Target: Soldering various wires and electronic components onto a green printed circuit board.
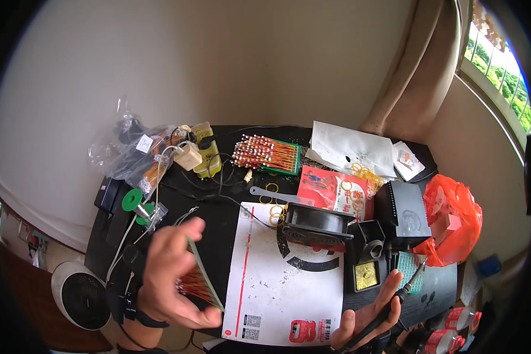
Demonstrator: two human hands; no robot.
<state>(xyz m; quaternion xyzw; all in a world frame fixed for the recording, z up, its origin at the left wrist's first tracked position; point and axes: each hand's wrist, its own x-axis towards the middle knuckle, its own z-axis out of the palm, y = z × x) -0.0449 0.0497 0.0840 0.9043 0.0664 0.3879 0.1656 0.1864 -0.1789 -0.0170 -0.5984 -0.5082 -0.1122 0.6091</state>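
My left hand [166, 268] grips a green circuit board [202, 272] by its edges, thumb at the lower end and fingers at the upper. The board is tipped almost on edge, left of the white paper sheet [280, 283]. Red-orange wires [196, 285] stick out from its palm-facing side, partly hidden by the hand. In my right hand [369, 321], at the lower right, lies a black soldering iron [384, 310]. Its metal tip points up and right, over a green perforated board [406, 264]. The two hands are well apart.
Behind the paper stand a black fan [315, 223], an iron stand with yellow sponge [366, 275] and a black box [404, 213]. Another wired board [268, 154] lies farther back. Left are a green solder spool [133, 200] and cables; right, a red plastic bag [451, 221].
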